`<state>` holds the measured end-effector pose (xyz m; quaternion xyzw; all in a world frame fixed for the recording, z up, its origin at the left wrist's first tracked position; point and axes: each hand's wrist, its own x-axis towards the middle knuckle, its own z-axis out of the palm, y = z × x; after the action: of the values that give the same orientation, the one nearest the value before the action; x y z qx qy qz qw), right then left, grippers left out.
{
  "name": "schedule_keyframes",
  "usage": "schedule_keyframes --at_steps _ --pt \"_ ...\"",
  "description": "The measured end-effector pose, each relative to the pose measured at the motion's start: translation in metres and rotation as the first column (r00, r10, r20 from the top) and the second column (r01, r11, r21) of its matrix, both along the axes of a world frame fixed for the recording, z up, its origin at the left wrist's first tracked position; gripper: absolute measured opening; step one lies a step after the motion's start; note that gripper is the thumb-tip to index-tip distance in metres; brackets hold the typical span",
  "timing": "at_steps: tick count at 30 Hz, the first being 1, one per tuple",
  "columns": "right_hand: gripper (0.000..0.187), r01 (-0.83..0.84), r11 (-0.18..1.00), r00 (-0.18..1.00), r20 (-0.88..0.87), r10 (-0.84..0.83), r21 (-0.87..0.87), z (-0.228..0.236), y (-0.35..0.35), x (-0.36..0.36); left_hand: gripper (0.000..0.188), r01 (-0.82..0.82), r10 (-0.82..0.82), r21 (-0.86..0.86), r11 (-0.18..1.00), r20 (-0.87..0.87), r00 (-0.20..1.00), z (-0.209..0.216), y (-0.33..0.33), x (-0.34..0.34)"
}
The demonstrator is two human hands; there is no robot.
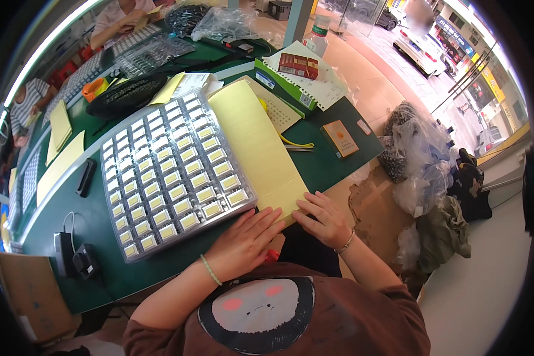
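Note:
A long pale yellow paper sheet (258,145) lies on the table in front of me, its near end at the table's front edge. My left hand (252,237) rests on the sheet's near left corner, fingers stretched out side by side. My right hand (321,218) touches the near right corner with its fingers extended; its thumb is hard to make out. Left of the sheet and close beside it sits a clear plastic tray (250,188) with rows of small white rectangular pieces that have yellow faces.
On the green table (190,255) are a black adapter (86,261), a black mesh bag (121,101), an orange tape roll (94,89), a small orange box (339,139) and a red box (298,65). Plastic bags (418,160) lie right. Other people (115,21) sit at the far left.

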<state>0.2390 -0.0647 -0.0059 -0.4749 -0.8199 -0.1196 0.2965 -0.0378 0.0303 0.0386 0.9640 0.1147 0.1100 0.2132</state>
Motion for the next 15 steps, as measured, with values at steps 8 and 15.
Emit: schedule_keyframes --at_steps 8,15 --pt "0.025 -0.014 0.998 0.996 -0.085 0.009 -0.058 0.003 -0.001 -0.002 0.070 0.004 -0.004 -0.001 1.000 0.006 1.000 0.003 0.000 0.000" --pt "0.017 0.102 0.965 0.750 -0.619 -0.234 -0.241 0.044 -0.013 -0.012 0.053 -0.009 0.012 -0.044 0.999 0.071 0.997 -0.015 -0.002 0.000"
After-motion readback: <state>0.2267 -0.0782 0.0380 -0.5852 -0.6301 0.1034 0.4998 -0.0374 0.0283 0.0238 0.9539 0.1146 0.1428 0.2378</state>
